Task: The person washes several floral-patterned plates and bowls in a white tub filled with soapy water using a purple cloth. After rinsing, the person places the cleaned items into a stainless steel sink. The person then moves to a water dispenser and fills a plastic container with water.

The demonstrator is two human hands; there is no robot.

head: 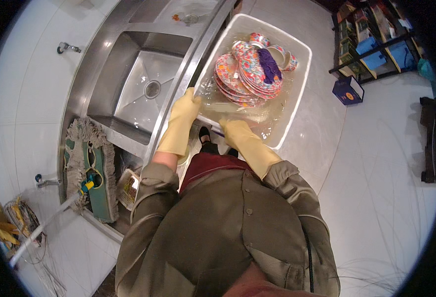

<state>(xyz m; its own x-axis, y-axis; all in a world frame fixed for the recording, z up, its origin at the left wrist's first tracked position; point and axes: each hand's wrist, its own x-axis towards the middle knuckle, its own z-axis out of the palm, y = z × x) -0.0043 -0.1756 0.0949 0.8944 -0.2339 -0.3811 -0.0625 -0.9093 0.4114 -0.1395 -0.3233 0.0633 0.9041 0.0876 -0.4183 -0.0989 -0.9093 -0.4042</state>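
Note:
A white plastic tub [304, 83] with cloudy water stands before me, right of the steel counter. My left hand [185, 105], in a yellow rubber glove, grips its near left corner. Along the near rim is my right hand [237, 134], gloved alike, with its fingers curled at the edge; the fingertips are partly hidden. Inside the tub lie two stacks of floral plates, one on the left [227, 72] and one on the right [253, 76]. A purple cloth [270, 67] drapes over the right stack. Several matching cups or bowls [276, 54] rest behind the plates.
A stainless steel sink [136, 92] with a round drain is on my left. A flat mop [101, 178] leans by its near end, near a basket [128, 189]. At the far right stand a dark shelf [370, 55] with boxes and a dark blue box [348, 91] on the floor.

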